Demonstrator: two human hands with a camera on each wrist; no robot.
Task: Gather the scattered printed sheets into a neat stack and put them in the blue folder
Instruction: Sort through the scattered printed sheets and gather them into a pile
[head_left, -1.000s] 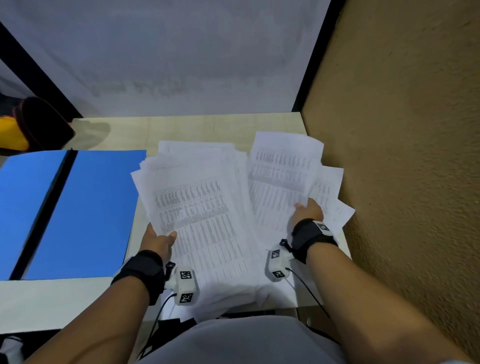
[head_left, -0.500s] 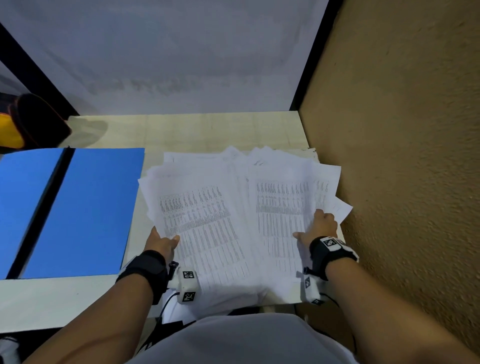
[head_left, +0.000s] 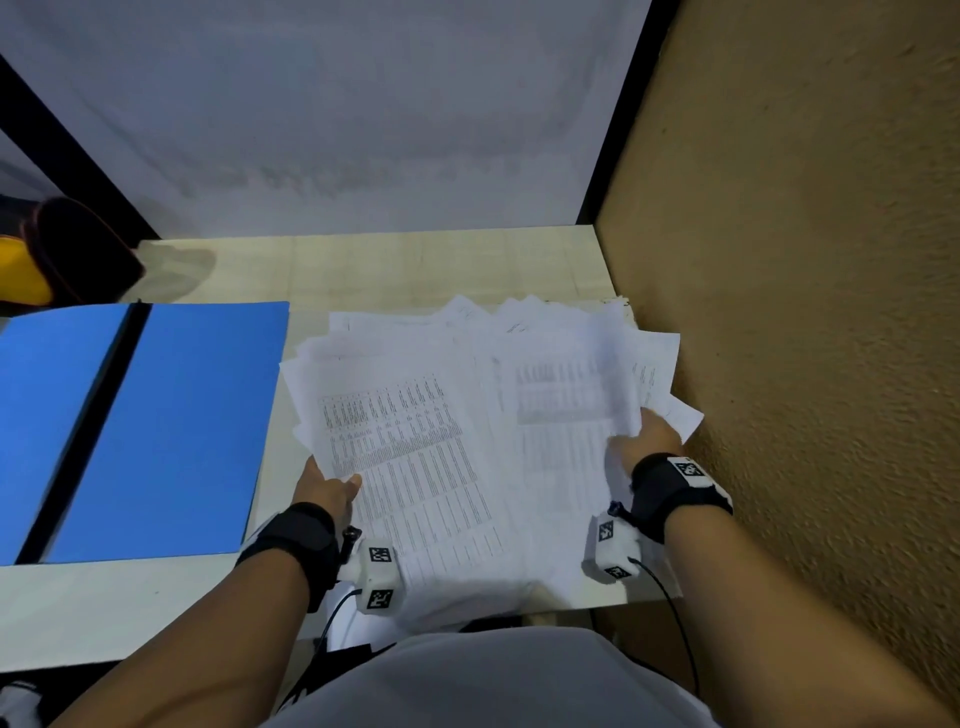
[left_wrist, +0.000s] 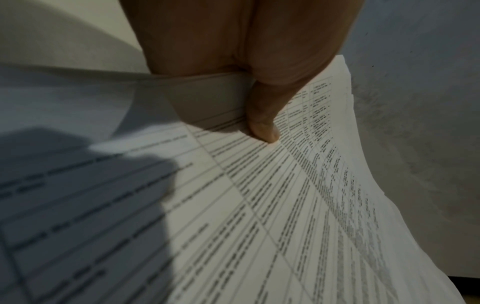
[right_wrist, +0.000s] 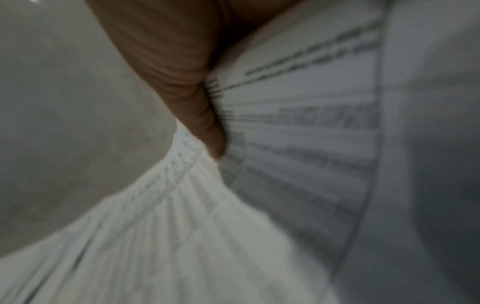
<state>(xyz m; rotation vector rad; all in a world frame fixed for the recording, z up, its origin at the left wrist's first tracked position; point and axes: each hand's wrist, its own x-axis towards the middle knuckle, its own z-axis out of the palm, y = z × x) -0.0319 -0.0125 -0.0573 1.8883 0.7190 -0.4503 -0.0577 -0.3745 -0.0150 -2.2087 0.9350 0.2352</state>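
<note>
Desk surface (head_left: 415, 265) fills the corner between a pale back panel and a rough tan wall (head_left: 810, 312), and on its left lies the blue folder (head_left: 171, 431), opened flat with its dark spine showing, presumably so the paper can be slid straight in once squared. Right of the folder and apart from it, the printed sheets (head_left: 415, 457) sprawl in a loose, fanned heap, corners jutting in several directions and the near edge hanging over the desk front. Each hand takes one side of that heap, seemingly to draw the two halves together. The left hand (head_left: 324, 486) pinches its bundle, thumb on the printed face and fingers hidden beneath. The right hand (head_left: 649, 436) grips a curling sheaf at the right edge, thumb pressed on top, though its close view is blurred.
</note>
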